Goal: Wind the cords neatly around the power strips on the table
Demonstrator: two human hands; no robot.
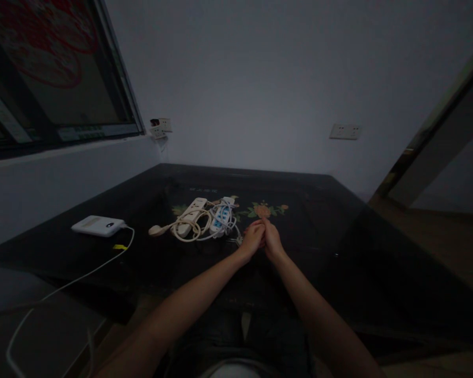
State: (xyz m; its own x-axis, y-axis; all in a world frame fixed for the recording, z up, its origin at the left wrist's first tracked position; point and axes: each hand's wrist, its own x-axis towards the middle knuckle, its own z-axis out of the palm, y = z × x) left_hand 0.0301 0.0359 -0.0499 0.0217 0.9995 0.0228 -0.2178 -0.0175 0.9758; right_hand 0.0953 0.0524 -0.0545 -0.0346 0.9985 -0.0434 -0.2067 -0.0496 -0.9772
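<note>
My left hand (pixel 254 236) and my right hand (pixel 273 237) rest against each other on the dark table, fingers closed together. No object shows in either of them. Just left of my hands lies a white power strip with blue socket faces (pixel 221 216), wrapped in its own pale cord. Beside it is a second, cream power strip (pixel 195 210). Its cord is coiled in loops over it, and the plug (pixel 157 230) sticks out to the left. The end of the white cord (pixel 239 239) reaches close to my left hand.
The black glossy table (pixel 362 273) carries a painted flower (pixel 262 211). At its left side sits a white power bank (pixel 98 226), with a cable (pixel 82 275) hanging over the edge. Wall sockets (pixel 345 132) and a window (pixel 63 73) are beyond.
</note>
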